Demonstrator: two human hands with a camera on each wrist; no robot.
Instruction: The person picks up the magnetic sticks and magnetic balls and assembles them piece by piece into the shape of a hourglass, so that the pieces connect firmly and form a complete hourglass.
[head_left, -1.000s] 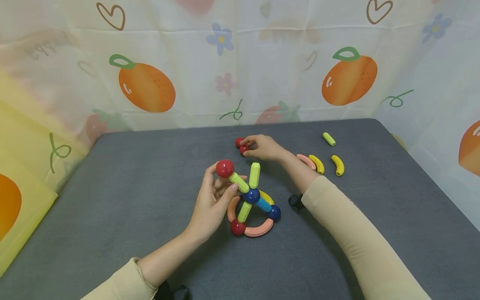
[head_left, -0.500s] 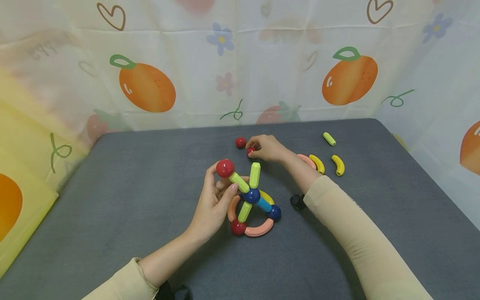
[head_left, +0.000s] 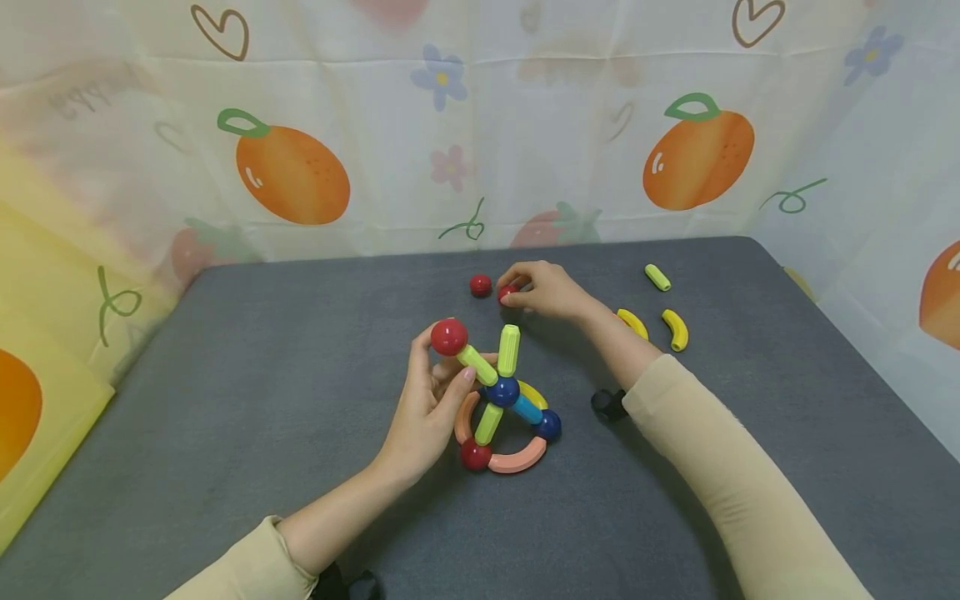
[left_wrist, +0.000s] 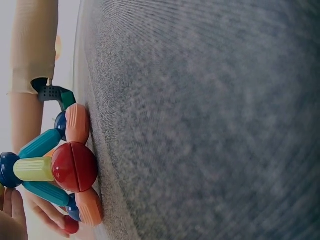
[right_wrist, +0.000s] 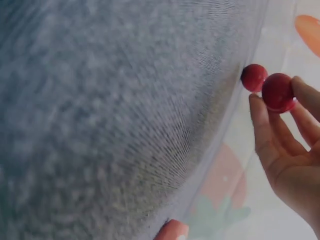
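My left hand (head_left: 429, 402) pinches a light green rod (head_left: 477, 365) of a ball-and-rod model, close below the red ball (head_left: 449, 337) at its tip. A blue ball (head_left: 502, 391) joins this rod to an upright green rod (head_left: 508, 350) and to lower rods that slope to a ring of curved pieces on the table. In the left wrist view the model's lower red ball (left_wrist: 75, 167) sits between two salmon curved rods (left_wrist: 77, 124). Toward the back, my right hand (head_left: 546, 292) holds a loose red ball (right_wrist: 278, 93) between thumb and fingers. Another red ball (head_left: 481, 286) lies just left of it.
Two yellow curved rods (head_left: 675, 330) and a short green rod (head_left: 657, 277) lie at the right of the grey table (head_left: 262, 400). My right forearm passes over part of that area. A printed curtain (head_left: 480, 125) hangs behind the table.
My right hand has separated one red ball from the other, carrying it a little right and up. The other ball stays behind. My left hand and the model have kept their place.
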